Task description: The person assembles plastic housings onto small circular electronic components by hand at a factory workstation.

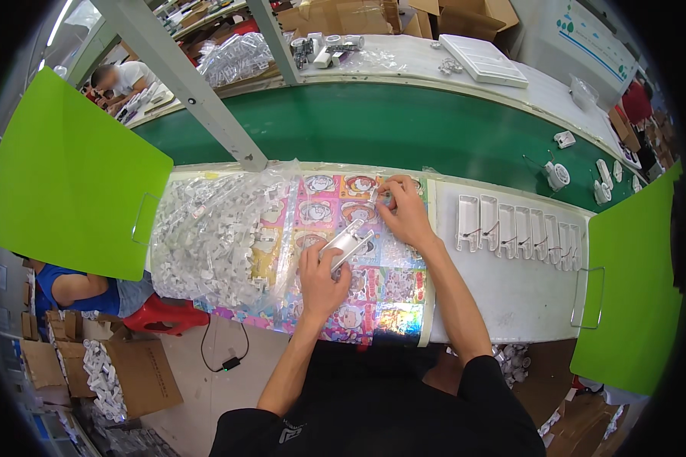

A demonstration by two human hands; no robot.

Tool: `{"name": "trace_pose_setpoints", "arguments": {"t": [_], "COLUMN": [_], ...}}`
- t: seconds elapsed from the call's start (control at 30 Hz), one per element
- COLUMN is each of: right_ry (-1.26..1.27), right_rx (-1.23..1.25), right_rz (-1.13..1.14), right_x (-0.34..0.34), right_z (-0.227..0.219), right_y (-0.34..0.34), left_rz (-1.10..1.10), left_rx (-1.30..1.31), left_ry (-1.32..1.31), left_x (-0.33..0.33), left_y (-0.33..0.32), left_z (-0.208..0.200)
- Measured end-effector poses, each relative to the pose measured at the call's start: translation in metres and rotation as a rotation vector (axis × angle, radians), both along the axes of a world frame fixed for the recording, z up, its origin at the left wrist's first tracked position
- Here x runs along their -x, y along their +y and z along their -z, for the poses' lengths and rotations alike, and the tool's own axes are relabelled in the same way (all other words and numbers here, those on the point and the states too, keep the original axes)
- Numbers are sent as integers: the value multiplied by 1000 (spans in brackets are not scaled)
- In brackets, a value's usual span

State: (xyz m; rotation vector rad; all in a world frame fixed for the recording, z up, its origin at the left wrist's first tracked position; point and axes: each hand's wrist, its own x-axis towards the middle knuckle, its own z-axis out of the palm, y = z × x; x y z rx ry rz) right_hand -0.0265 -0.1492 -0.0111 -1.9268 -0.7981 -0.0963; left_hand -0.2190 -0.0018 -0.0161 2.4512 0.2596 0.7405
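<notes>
My left hand (325, 279) grips a long white plastic housing (348, 242), tilted with its far end up and to the right. Beyond it, my right hand (405, 210) rests low over the colourful printed sheet (351, 316), its fingers curled together; anything between the fingertips is too small to make out. Left of my hands, a clear plastic bag (206, 236) full of small white plastic parts lies spread on the bench. To the right stands a row of several white open housings (508, 228) with thin dark reddish wires at their near ends.
A green conveyor belt (373, 114) runs behind the bench, carrying white parts with wires (557, 176) at right. Bright green panels (76, 175) flank the bench on both sides. A grey metal post (198, 91) rises at the back left. Cardboard boxes (141, 373) sit on the floor at left.
</notes>
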Motion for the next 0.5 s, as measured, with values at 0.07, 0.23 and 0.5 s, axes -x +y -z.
{"name": "trace_pose_setpoints", "arguments": {"t": [0.07,0.23,0.5], "right_ry": [6,-6,3], "right_rx": [-3,1,14], "right_rz": [-4,-24,-10], "right_x": [0,-1,1], "right_z": [0,1,-1], "right_y": [0,0,0], "left_rz": [-2,-1,1], "left_rx": [-4,-5,-12], "left_ry": [0,-5,-6], "left_x": [0,0,-1], "left_y": [0,0,0], "left_z": [1,1,0]}}
